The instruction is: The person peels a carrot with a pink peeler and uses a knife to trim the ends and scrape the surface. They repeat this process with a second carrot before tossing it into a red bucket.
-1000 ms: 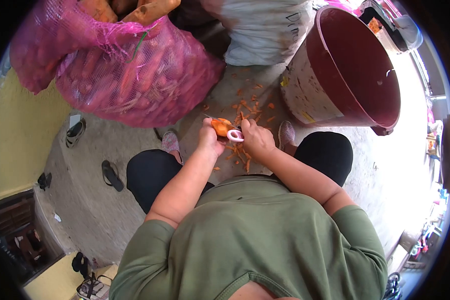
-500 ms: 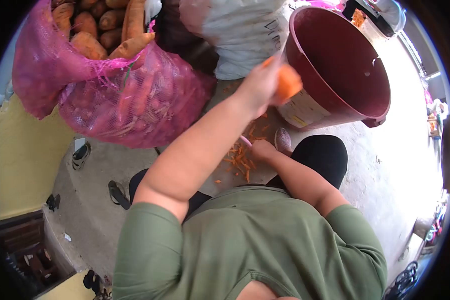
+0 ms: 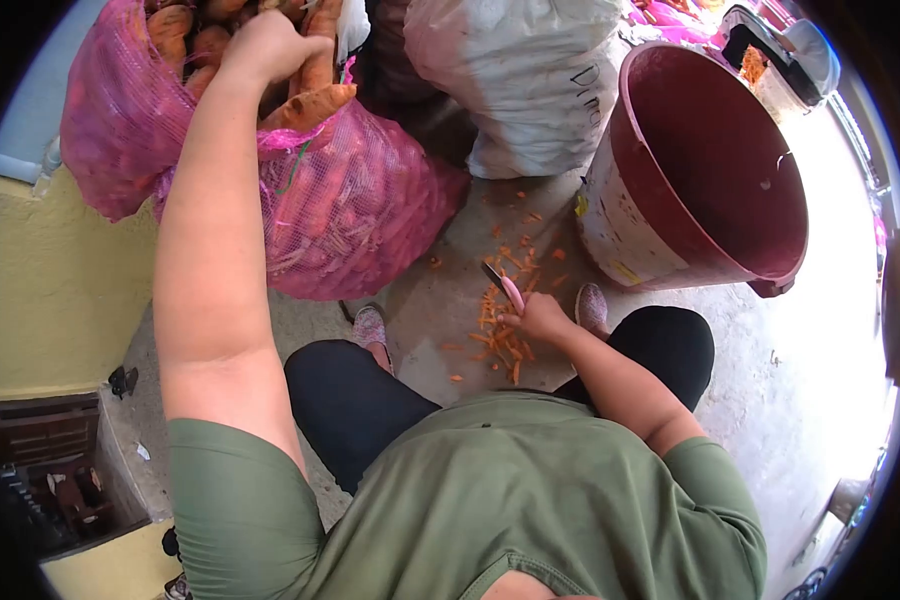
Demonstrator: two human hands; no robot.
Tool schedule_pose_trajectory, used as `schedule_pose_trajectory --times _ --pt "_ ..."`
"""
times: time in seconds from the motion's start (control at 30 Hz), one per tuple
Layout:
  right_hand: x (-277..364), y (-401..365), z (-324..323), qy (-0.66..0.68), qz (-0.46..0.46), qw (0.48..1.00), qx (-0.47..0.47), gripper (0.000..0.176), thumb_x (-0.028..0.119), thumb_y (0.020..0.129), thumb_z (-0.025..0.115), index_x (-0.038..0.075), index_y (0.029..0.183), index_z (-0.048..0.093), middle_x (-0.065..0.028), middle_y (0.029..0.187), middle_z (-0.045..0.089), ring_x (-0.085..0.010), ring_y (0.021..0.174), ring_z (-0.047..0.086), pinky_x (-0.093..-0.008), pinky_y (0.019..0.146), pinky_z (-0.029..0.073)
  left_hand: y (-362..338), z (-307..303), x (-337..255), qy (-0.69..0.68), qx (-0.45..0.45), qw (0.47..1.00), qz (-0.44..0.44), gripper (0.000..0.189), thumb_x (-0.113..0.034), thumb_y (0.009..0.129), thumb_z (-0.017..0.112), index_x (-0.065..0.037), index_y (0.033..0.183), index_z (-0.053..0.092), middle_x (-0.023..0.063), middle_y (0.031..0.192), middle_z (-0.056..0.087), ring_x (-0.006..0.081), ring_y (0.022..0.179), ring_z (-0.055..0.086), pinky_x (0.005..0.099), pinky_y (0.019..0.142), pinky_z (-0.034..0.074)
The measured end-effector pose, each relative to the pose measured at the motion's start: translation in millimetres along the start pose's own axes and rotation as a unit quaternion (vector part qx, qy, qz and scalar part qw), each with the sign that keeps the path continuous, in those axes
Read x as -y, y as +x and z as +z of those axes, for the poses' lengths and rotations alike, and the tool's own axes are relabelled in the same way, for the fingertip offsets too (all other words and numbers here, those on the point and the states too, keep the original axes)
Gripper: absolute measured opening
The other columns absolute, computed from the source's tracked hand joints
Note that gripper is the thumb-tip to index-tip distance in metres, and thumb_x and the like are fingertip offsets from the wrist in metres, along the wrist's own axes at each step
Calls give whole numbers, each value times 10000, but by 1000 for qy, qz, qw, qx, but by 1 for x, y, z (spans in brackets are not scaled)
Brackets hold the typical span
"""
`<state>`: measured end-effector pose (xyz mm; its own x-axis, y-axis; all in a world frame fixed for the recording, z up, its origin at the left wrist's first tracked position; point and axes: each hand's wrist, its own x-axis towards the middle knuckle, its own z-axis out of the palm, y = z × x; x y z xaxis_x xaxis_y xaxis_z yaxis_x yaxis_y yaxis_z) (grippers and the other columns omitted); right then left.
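Note:
My left hand [image 3: 270, 47] reaches down among the carrots [image 3: 313, 106] at the top of a pink mesh sack [image 3: 355, 215]. Its fingertips are hidden there, so I cannot see whether it grips one. Low between my knees, my right hand [image 3: 541, 318] is closed around the pink handle of a small knife [image 3: 512, 293]. The dark blade points up and to the left. Below the knife, orange peelings [image 3: 505, 345] lie scattered over the concrete floor.
A large dark red bucket [image 3: 625, 150] stands tilted at the right of the sacks, with nothing seen inside. A white sack [image 3: 525, 75] with black writing stands behind. A yellow wall [image 3: 60, 300] is at the left. At the far right back is a plastic container [image 3: 778, 92].
My left hand has swung from beside the bucket, where it held a peeled orange carrot, over to the pink sack. The carrot is gone from it. My right hand keeps the knife low.

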<state>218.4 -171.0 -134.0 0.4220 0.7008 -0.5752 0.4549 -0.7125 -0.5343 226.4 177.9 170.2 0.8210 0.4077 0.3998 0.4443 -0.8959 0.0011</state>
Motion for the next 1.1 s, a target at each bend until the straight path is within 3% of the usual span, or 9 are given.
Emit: schedule_pose_trajectory --times 0.1,0.23,0.47,0.6,0.67,0.73,0.8,0.87,1.1 --pt "-7 13 12 15 -4 1000 -20 501 424 708 586 57 1040 505 -200 806 577 -355 801 551 -401 718 417 -11 -24 -16 -42 217 969 -111 553 -450 608 674 46 821 555 101 730 571 197 726 547 299 677 424" --pt "0 6 5 38 15 999 -30 471 420 694 591 -5 895 562 -208 819 579 -339 803 557 -398 727 421 -58 -21 -18 -31 273 961 32 457 -210 599 725 34 930 525 108 796 557 198 746 530 276 695 417" --pt "2 7 0 212 32 973 -85 333 259 704 549 -1 911 555 -182 810 591 -303 785 577 -361 719 435 -94 -29 -2 -224 -125 963 84 359 -247 721 643 27 921 525 116 850 549 207 823 541 288 706 421" --pt "-2 15 -2 324 18 935 -144 335 274 747 540 -11 923 547 -132 732 592 -216 660 587 -325 636 452 -143 -37 -58 -567 -316 756 87 339 -281 855 472 7 1032 464 103 944 551 215 871 539 329 794 426" --pt "-1 13 -9 343 -15 915 -211 341 292 767 541 -16 914 547 -108 698 585 -178 608 576 -309 598 453 -180 -24 -55 -702 -173 690 42 342 -343 850 454 -26 978 460 125 864 541 230 760 562 339 669 473" --pt "0 8 -16 454 -23 870 -192 347 313 788 553 -13 905 529 -52 601 534 -114 501 517 -252 448 410 -215 8 -78 -857 -41 503 -100 404 -427 842 421 -46 976 442 113 824 530 233 736 558 361 628 479" --pt "14 -11 -39 514 -18 835 -193 334 304 789 564 -8 899 515 -26 563 500 -90 459 487 -222 381 371 -246 43 -100 -797 122 408 -428 538 -572 784 392 -62 949 441 102 698 519 233 639 553 378 605 480" --pt "16 -14 -45 559 -25 806 -192 311 297 786 578 12 872 487 -25 586 472 -79 430 455 -205 343 340 -284 107 -112 -798 178 277 -505 456 -506 817 394 -75 959 441 112 684 525 240 593 549 371 540 480" --pt "56 -36 -46 737 -33 666 -111 214 189 798 560 48 872 417 -68 699 491 -145 436 483 -236 384 440 -312 136 -133 -798 340 200 -456 334 -374 851 361 -95 1007 461 75 824 550 197 645 564 357 560 485"
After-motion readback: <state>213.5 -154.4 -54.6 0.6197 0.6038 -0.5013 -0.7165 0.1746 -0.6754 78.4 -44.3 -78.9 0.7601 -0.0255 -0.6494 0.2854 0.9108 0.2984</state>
